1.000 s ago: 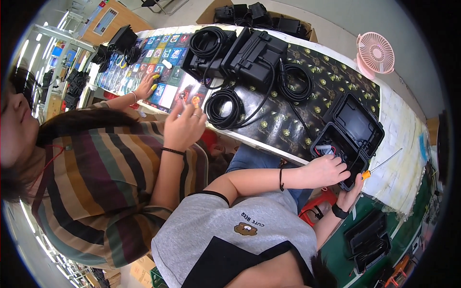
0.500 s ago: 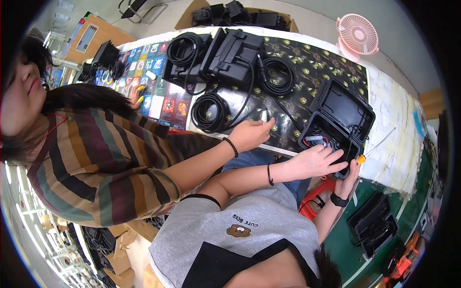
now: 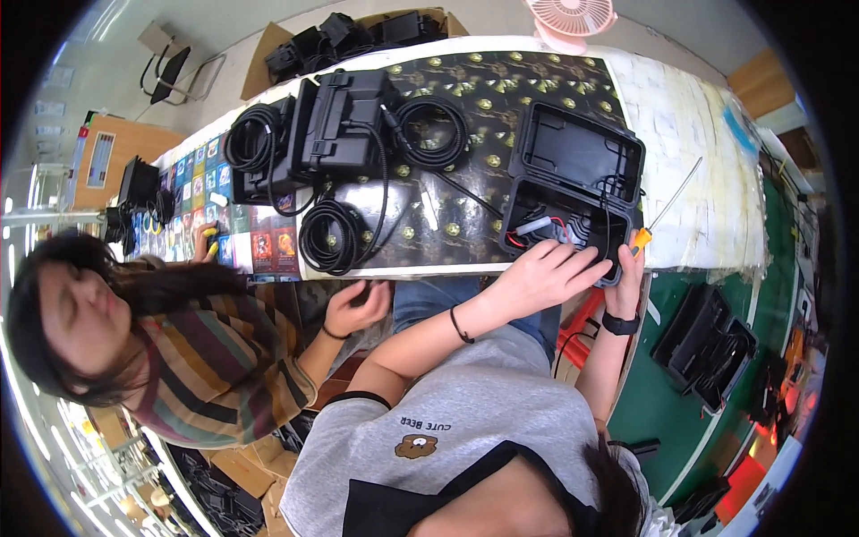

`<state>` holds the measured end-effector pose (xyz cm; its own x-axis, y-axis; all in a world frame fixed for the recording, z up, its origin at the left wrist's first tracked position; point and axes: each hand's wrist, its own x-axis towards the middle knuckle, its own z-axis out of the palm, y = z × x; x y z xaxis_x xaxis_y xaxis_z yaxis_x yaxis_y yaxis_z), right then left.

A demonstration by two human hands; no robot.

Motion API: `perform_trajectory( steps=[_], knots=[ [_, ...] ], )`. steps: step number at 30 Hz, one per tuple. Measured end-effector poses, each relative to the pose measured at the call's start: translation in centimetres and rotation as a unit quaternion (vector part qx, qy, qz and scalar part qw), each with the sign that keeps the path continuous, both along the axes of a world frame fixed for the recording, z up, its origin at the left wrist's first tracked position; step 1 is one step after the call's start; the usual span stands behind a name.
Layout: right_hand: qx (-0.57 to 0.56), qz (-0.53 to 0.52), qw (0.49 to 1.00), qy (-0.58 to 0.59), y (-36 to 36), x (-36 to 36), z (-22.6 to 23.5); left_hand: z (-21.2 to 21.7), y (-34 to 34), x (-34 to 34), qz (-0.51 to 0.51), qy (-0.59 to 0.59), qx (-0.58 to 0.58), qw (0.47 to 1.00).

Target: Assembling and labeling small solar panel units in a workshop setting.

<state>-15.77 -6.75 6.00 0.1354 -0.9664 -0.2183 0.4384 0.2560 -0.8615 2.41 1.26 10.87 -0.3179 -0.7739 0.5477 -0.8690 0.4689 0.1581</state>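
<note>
An open black plastic box (image 3: 528,192) lies at the table's near edge, its lid (image 3: 582,148) tipped back to the far side. Inside it are a grey-white cylindrical part (image 3: 535,225), red and black wires and dark cable. My left hand (image 3: 550,277) rests over the near wall with its fingers stretched into the box; the thumb is hidden, and no held item shows. At the near right corner, my right hand (image 3: 626,277) grips a screwdriver (image 3: 642,240) by its yellow handle, the long shaft slanting away to the right. That hand also touches the box.
Closed black boxes (image 3: 349,121) and coiled black cables (image 3: 331,234) stand left on the table. A white strip (image 3: 430,208) lies mid-table. On my left sits a person in a striped shirt (image 3: 224,367). A pink fan (image 3: 573,20) is at the back; another open black box (image 3: 707,345) lies right.
The view has swung right and the scene shifted left. The neighbour's near hand has drawn back off the table, leaving the white strip. My left fingers have come closer together over the box.
</note>
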Motion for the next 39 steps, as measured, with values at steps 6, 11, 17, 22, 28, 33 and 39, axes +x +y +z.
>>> perform_trajectory(
  steps=[6, 11, 17, 22, 28, 33, 39],
  knots=[
    [-0.112, 0.039, 0.992, 0.052, -1.0, -2.7, -5.4, -0.5, 1.2, 3.8, 0.068, 0.101, -0.016, 0.992],
    [-0.09, 0.045, 0.995, 0.02, -1.0, -0.9, -2.8, -0.7, 2.4, 7.0, 0.096, 0.156, 0.037, 0.982],
    [-0.148, 0.074, 0.986, -0.004, -0.5, -1.4, -3.5, -2.6, 4.4, 6.5, 0.077, 0.177, 0.023, 0.981],
    [-0.148, 0.067, 0.987, -0.003, -0.5, -1.1, -3.1, -2.9, 4.6, 5.9, 0.1, 0.17, 0.024, 0.98],
    [-0.113, 0.072, 0.991, 0.02, -0.9, -1.1, -2.5, -0.8, 3.4, 6.0, 0.11, 0.138, 0.058, 0.983],
    [-0.115, 0.072, 0.991, 0.012, -1.0, -1.3, -3.0, -1.0, 3.5, 5.3, 0.117, 0.147, 0.041, 0.981],
    [-0.12, 0.072, 0.99, -0.009, -0.5, -0.7, -1.4, 1.1, 2.3, 1.5, 0.024, 0.055, 0.003, 0.998]
  ],
)
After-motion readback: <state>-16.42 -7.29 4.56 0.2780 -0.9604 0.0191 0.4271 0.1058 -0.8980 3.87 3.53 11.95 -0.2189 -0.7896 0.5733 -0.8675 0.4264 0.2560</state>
